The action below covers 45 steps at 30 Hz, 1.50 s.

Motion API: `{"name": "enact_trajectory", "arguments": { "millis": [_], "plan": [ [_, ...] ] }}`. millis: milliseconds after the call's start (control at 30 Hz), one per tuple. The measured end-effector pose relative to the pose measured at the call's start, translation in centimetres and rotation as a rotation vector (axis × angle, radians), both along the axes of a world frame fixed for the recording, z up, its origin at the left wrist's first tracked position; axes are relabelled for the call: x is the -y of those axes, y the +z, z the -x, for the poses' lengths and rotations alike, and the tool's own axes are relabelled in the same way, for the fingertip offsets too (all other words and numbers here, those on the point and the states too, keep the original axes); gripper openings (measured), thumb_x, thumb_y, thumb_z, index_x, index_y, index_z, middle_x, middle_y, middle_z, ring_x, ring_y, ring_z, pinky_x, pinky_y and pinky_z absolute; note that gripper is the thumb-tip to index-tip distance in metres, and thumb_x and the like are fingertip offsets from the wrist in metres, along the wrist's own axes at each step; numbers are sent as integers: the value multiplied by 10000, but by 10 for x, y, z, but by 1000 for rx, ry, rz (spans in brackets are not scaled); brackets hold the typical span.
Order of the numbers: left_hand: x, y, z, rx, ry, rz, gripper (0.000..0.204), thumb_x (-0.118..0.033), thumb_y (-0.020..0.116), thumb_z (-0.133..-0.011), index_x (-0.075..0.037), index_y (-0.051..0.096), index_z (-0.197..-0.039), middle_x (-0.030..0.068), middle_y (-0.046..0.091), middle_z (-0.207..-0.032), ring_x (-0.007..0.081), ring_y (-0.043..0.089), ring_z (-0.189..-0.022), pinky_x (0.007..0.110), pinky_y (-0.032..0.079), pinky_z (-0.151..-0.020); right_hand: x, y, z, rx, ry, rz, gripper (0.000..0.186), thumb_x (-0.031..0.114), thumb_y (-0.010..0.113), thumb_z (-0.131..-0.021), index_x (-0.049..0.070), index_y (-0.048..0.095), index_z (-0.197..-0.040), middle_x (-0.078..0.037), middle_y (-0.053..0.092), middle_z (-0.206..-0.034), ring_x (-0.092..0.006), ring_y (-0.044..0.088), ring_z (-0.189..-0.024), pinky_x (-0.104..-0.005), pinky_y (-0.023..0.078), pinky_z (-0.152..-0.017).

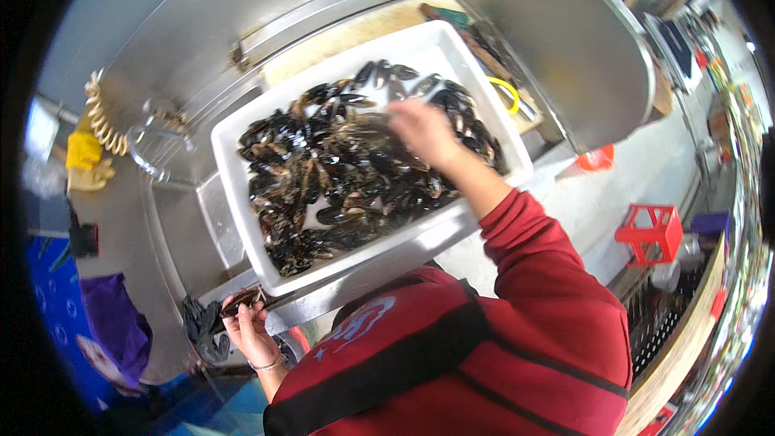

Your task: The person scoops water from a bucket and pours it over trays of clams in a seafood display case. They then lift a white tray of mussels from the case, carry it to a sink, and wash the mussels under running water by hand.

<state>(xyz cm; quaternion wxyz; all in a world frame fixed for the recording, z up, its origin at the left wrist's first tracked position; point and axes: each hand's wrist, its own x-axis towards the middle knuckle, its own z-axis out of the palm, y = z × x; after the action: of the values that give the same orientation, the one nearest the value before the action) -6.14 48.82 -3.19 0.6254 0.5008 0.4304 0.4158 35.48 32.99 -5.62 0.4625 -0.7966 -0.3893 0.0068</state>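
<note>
A white plastic tray full of dark, wet mussels rests over a steel sink. My left hand is just below the tray's lower left corner, its fingers closed on a single mussel. My right hand is over the upper right part of the mussel pile; its fingers are smeared by motion, so I cannot make out whether they hold anything.
A tap, coiled hose and yellow gloves are left of the tray. A pale board lies behind it. A red stool stands at right; purple cloth and a black bag are at lower left.
</note>
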Motion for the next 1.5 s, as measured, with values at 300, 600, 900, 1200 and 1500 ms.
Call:
{"name": "enact_trajectory", "arguments": {
  "millis": [300,600,900,1200,1500],
  "plan": [
    [-25,-3,-3,-90,-86,-25,316,-171,594,-913,-70,503,-1197,84,617,-1049,137,611,-794,217,512,-652,-18,1,79,-91,20,794,805,590,499,-859,129,233,-1463,-256,-16,-1524,-538,129,-1349,-723,204,-974],
    [-32,-15,-16,-64,-86,-16,325,-167,618,-900,-71,512,-1192,68,617,-1020,127,596,-777,232,491,-654,12,-7,74,79,490,698,777,548,572,-827,140,316,-1436,-108,274,-1505,-393,249,-1370,-660,260,-998],
    [-1,-13,80,-98,446,5,187,-249,608,-915,-91,589,-1011,25,634,-826,87,571,-668,205,474,-569,79,20,72,45,346,813,673,588,570,-795,67,580,-1221,-123,510,-1339,-350,451,-1245,-457,333,-1031],
    [101,-122,236,-45,901,517,299,-438,644,-857,-170,579,-741,-63,531,-605,62,455,-481,212,323,-427,155,1,46,172,266,670,575,473,649,-778,41,616,-1156,-158,571,-1250,-367,531,-1128,-432,402,-971],
    [66,-210,311,-44,914,833,429,-328,610,-891,-90,524,-1237,85,600,-1097,236,584,-958,349,509,-709,161,-9,34,400,166,621,481,396,635,-800,41,620,-1123,-155,595,-1183,-334,554,-1050,-400,430,-915]
  ]
}}
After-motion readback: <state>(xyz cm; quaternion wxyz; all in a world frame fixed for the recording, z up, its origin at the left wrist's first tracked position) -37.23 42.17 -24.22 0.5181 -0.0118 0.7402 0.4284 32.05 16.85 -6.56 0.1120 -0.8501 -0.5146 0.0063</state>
